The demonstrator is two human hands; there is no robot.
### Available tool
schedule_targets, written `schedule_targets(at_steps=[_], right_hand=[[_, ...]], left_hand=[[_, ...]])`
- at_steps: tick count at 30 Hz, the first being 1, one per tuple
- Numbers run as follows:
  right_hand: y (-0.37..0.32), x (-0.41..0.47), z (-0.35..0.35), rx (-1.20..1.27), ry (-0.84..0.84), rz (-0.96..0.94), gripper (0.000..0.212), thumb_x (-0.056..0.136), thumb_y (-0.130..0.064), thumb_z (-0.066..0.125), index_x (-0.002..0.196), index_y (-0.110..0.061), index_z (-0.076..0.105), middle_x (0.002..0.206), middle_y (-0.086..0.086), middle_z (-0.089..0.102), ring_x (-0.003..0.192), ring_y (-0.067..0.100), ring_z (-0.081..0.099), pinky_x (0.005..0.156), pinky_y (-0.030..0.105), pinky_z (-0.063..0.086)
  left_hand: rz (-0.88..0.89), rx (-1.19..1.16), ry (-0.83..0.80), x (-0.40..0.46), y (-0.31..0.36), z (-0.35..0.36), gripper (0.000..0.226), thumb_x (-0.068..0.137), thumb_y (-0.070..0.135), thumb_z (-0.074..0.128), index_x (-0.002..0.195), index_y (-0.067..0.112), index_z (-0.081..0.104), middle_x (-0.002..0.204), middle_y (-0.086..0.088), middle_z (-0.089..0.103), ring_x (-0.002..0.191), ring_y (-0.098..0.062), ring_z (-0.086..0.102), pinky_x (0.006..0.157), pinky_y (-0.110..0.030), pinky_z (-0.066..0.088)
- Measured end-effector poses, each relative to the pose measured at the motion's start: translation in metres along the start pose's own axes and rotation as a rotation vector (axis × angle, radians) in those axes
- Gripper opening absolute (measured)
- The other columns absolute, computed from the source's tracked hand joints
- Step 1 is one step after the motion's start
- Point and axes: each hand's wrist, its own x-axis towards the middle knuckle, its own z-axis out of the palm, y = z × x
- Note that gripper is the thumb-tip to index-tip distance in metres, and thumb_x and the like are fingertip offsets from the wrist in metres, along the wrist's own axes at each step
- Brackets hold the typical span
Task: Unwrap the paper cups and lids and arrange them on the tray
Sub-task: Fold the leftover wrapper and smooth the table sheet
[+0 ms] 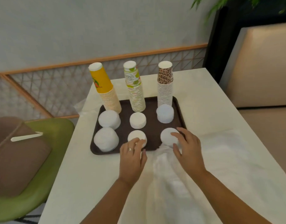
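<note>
Head view: left hand [132, 152] cups middle lid stack [136, 137]; right hand [186, 145] grips right lid stack [167, 136].

The light was soft and even, rather dim, with no hard shadows. The white counter [203, 97] was pale and slightly washed out, without strong glare. The whole picture was a little soft and blurred. The wide lens bent straight lines toward the edges, as on the wooden rail [106, 59].
</note>
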Motion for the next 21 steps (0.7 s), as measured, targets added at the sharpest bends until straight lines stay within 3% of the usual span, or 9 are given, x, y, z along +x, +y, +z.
schedule_targets(at_steps=[9, 15, 18, 21], right_hand=[[-0.149, 0.081, 0.092, 0.128, -0.142, -0.126, 0.034, 0.078, -0.008, 0.072, 0.111, -0.014, 0.065, 0.125, 0.009, 0.058, 0.113, 0.026, 0.057, 0.095, 0.036, 0.045], [-0.213, 0.126, 0.164, 0.128, -0.270, -0.130, 0.031, 0.086, -0.009, 0.065, 0.116, -0.013, 0.063, 0.134, 0.010, 0.051, 0.120, 0.028, 0.051, 0.100, 0.037, 0.045], [-0.235, 0.147, 0.198, 0.083, -0.382, -0.091, 0.036, 0.093, -0.011, 0.056, 0.129, -0.014, 0.054, 0.146, 0.007, 0.036, 0.129, 0.023, 0.041, 0.106, 0.029, 0.035], [-0.251, 0.166, 0.234, -0.025, -0.542, -0.052, 0.049, 0.096, -0.011, 0.048, 0.143, -0.017, 0.034, 0.155, 0.005, 0.015, 0.137, 0.023, 0.028, 0.109, 0.026, 0.030]], left_hand=[[-0.325, -0.024, 0.071, 0.071, -0.144, -0.062, 0.037, 0.090, 0.023, 0.043, 0.120, 0.006, 0.054, 0.121, -0.015, 0.057, 0.111, -0.032, 0.051, 0.094, -0.041, 0.041], [-0.458, -0.042, -0.018, 0.080, -0.239, -0.068, 0.048, 0.083, 0.003, 0.060, 0.129, 0.007, 0.047, 0.130, -0.018, 0.046, 0.111, -0.035, 0.047, 0.089, -0.042, 0.044], [-0.567, -0.116, -0.123, 0.081, -0.274, -0.060, 0.054, 0.084, 0.004, 0.060, 0.134, 0.010, 0.042, 0.137, -0.018, 0.035, 0.108, -0.033, 0.049, 0.088, -0.038, 0.047], [-0.689, -0.180, -0.229, 0.087, -0.298, -0.050, 0.067, 0.085, 0.004, 0.060, 0.144, 0.017, 0.030, 0.147, -0.018, 0.023, 0.112, -0.031, 0.050, 0.087, -0.025, 0.038]])
